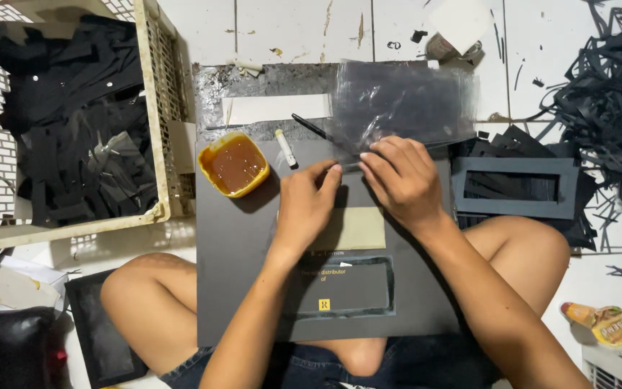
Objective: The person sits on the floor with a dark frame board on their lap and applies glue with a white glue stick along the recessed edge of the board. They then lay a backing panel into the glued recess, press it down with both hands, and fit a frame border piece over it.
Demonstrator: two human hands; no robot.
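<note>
Tiled floor, left hand (304,205) and right hand (401,180) palms down, fingertips pinching clear plastic sheet (401,104)

crate (156,108), glue bowl (233,165), scrap pile (613,94)

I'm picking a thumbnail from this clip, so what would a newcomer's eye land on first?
Probably the two hands, left hand and right hand, meeting at mid-frame on a clear plastic sheet over a dark board across the person's lap. Next comes the yellow dish of amber glue just left of them, then the pale crate of black scraps at upper left.
</note>
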